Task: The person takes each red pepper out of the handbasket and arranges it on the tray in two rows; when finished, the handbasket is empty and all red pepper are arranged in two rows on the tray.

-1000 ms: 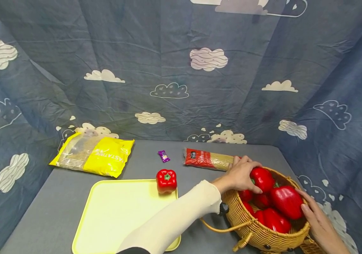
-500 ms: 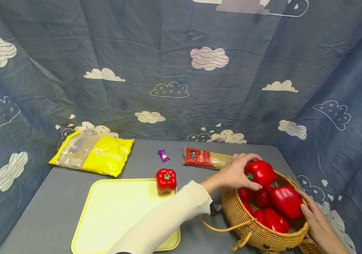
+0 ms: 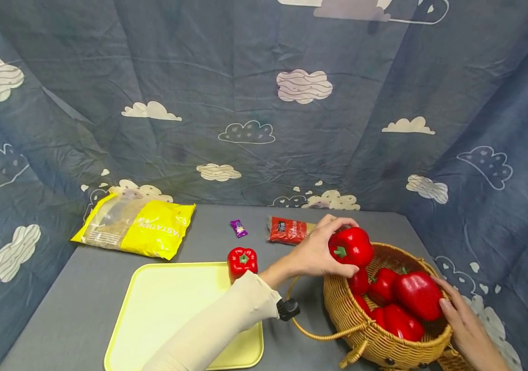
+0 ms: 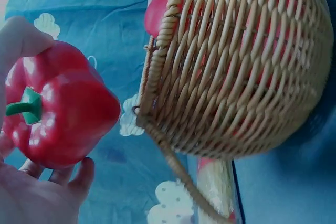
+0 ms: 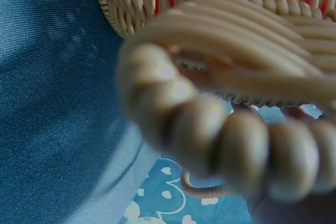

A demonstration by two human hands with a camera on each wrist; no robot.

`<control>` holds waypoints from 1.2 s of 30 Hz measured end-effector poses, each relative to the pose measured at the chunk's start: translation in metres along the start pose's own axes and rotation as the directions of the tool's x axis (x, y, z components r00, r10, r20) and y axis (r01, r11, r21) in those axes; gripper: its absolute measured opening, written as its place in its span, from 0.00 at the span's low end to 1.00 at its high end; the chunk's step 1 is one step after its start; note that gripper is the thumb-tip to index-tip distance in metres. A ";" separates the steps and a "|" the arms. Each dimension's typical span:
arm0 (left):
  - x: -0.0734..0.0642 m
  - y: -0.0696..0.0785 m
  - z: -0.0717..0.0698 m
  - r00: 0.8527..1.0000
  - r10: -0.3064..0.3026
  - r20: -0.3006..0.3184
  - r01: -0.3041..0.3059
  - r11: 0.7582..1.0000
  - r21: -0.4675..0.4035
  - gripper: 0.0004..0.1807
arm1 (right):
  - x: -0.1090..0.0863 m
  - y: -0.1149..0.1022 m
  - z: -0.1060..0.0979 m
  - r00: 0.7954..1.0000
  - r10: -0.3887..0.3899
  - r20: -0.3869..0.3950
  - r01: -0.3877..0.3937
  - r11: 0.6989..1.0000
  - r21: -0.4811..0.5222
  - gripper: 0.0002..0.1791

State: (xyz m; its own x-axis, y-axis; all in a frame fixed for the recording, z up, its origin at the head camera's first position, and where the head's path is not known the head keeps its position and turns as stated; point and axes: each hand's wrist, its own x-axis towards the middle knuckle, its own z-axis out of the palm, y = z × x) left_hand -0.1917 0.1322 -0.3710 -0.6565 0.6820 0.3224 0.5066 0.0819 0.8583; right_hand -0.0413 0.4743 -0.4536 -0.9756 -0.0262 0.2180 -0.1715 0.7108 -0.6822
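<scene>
In the head view, my left hand (image 3: 321, 250) grips a red bell pepper (image 3: 351, 247) with a green stem, just above the left rim of a woven basket (image 3: 344, 314). Seen from the left wrist, thumb and fingers curl around that bell pepper (image 4: 68, 103), apart from the basket (image 4: 241, 72). Several more red bell peppers (image 3: 416, 293) lie inside the basket. My right hand (image 3: 467, 324) rests against the basket's right rim, fingers fairly straight. A blurred wicker part (image 5: 220, 135) covers most of that hand in the right wrist view.
A yellow tray (image 3: 171, 309) lies left of the basket, with one red bell pepper (image 3: 242, 260) at its back right corner. Behind are a yellow pasta bag (image 3: 152, 226), a purple wrapped candy (image 3: 238, 228) and a red noodle packet (image 3: 287, 230). The basket's handle (image 3: 324, 337) sticks out leftward.
My left hand has lifted a bell pepper from among the others in the basket and moved it left over the rim. My right hand stays at the basket.
</scene>
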 end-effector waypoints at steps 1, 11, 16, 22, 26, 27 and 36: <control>-0.003 0.000 -0.003 1.000 0.010 -0.001 -0.010 1.000 -0.007 0.40 | 0.000 0.000 0.000 1.000 0.003 0.001 -0.003 1.000 0.002 0.29; -0.028 0.009 -0.030 0.998 0.048 -0.034 -0.050 0.998 -0.038 0.39 | 0.001 -0.001 -0.001 1.000 -0.016 0.002 0.016 1.000 0.006 0.29; -0.042 0.011 -0.043 0.998 0.044 -0.040 -0.044 0.999 0.006 0.39 | 0.000 -0.001 0.000 1.000 -0.005 0.002 0.005 1.000 0.009 0.29; -0.057 0.006 -0.056 0.995 0.054 -0.083 -0.051 0.998 0.035 0.39 | 0.001 -0.002 0.000 1.000 0.001 -0.003 -0.001 1.000 -0.001 0.29; -0.067 0.001 -0.064 0.991 0.064 -0.118 -0.056 0.996 0.075 0.39 | 0.002 -0.001 0.002 1.000 0.023 0.016 -0.023 1.000 0.001 0.29; -0.070 0.000 -0.066 0.990 0.065 -0.125 -0.054 0.995 0.083 0.39 | 0.002 -0.001 0.002 1.000 0.022 0.019 -0.022 1.000 0.001 0.29; -0.096 -0.008 -0.087 0.986 0.026 -0.166 -0.003 0.991 0.135 0.39 | 0.002 0.002 0.002 1.000 0.010 0.024 -0.010 1.000 -0.009 0.29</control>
State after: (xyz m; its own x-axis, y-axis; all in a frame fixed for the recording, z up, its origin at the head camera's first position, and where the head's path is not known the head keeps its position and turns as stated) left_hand -0.1813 0.0026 -0.3740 -0.7267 0.5540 0.4063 0.5797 0.1771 0.7954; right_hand -0.0440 0.4743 -0.4553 -0.9802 -0.0357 0.1946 -0.1607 0.7171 -0.6782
